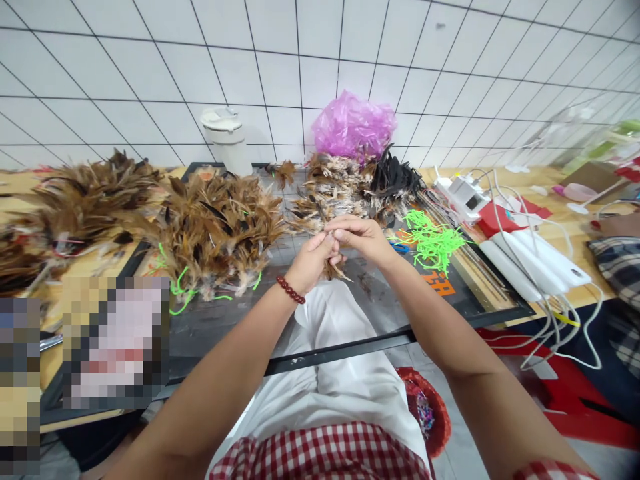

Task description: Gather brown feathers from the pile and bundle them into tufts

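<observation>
My left hand (316,259), with a dark red bead bracelet (291,290) at its wrist, is closed around a small brown feather (342,271) whose tip pokes out below the fingers. Thumb and fingers of my right hand (367,239) are pinched together against the left fingertips; whatever lies between them is too small to make out. Just beyond both hands is a heap of pale and brown feathers (325,193). A large pile of brown feathers (215,227), with bright green ties on some, lies to the left. Green strings (434,240) are bunched to the right.
A pink plastic bag (354,123), black feathers (393,177) and a white lidded cup (227,140) stand along the tiled wall. More brown feathers (95,197) lie far left. Right are white power strips (537,263) with cables. Below the table is a red basket (440,417).
</observation>
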A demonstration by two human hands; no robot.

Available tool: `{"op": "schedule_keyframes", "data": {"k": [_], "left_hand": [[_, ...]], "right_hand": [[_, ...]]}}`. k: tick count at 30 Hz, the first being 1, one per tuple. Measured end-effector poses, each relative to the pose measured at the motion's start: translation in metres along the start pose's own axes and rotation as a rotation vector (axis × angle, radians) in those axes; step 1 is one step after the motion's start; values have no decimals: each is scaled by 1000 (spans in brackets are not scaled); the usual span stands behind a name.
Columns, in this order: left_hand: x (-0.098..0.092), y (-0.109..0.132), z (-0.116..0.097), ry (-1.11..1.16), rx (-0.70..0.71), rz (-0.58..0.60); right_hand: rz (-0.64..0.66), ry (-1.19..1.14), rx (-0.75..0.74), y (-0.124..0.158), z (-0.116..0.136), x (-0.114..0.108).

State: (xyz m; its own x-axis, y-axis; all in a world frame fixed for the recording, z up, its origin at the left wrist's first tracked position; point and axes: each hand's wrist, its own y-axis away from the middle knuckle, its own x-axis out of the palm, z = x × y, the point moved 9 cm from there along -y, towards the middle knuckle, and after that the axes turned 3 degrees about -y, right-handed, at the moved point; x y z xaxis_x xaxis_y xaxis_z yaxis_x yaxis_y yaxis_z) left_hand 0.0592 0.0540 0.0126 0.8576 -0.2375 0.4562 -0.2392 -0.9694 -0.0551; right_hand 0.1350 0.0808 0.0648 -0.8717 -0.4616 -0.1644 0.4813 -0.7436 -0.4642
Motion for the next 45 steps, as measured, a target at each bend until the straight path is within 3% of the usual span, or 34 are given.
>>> {"op": "schedule_keyframes", "data": {"k": [4,7,13,15,17,19,21,23,28,32,39,41,43,45], "left_hand": [[10,4,2,11,-54,77],[9,4,4,-20,-92,63],[-30,-2,-1,-260,-30,-212],[-40,-4,-12,-454,66,-269],[-40,-3,-30,-737,236,-306],[-36,2,-47,-962,401,-377],[-37,8,-57,-1017,491,-459],[-40,9,-59,-881,497,-460],[-30,-5,-34,-325,247,-194],[-16,-5,-27,-338,167,-78],[-17,-5,-13,-320,34,-24],[-24,-6,-18,-291,77,-77],[-37,-7,-30,-218,177,-203],[-50,-5,-43,-113,275,-327]], "right_hand": [[-66,-135,75,0,-9,-1],[-227,-148,51,-1,-11,-14],[-735,-348,92,12,-36,-98],[-798,-322,63,16,-35,-119],[-800,-238,31,16,-28,-125],[-710,-149,6,12,-17,-112],[-551,-82,-8,5,-8,-84],[-408,-30,-2,-1,-3,-55],[-229,-25,48,-2,-7,-13],[-216,-94,125,1,-20,-7],[-248,-134,109,3,-21,3],[-337,-61,52,3,-14,-6],[-401,64,40,4,-9,-17],[-346,227,103,2,-12,-22]]}}
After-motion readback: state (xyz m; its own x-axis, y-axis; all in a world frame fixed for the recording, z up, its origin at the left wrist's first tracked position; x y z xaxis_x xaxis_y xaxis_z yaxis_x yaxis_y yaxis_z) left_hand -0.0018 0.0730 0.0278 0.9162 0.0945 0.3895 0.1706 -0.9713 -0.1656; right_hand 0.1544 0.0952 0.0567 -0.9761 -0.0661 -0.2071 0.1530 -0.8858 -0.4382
